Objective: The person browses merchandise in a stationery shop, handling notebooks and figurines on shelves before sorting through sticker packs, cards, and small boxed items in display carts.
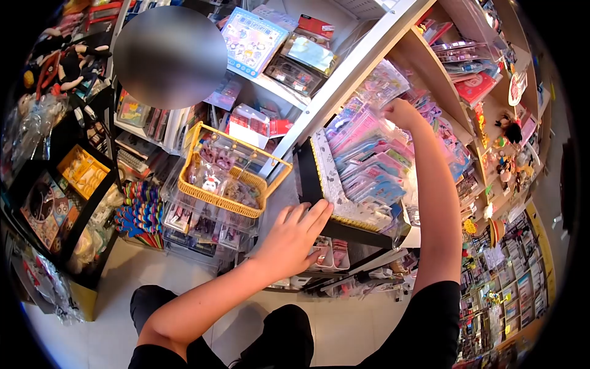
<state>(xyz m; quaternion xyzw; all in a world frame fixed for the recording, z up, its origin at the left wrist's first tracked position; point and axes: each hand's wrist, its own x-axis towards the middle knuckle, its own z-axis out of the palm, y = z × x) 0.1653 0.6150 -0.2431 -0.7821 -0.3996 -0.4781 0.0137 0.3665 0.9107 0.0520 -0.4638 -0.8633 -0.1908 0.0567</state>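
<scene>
My left hand [296, 238] lies with its fingers stretched out on the near left edge of a display box [319, 161]. This box has a pale patterned inner wall and a dark outer side. Rows of flat pink and blue plastic packets [369, 169] stand tilted inside it. At the back of the rows, my right hand [402, 115] has its fingers curled and closed at the top of a clear plastic packet [383, 83] with small colourful prints. The fingertips are partly hidden among the packets.
Left of the box, a yellow basket [221, 207] holds small wrapped items on clear drawers [178, 240]. Wooden shelves [442, 92] with packaged goods rise on the right. A black rack [67, 246] stands at left. A blurred round patch hides part of the back shelf.
</scene>
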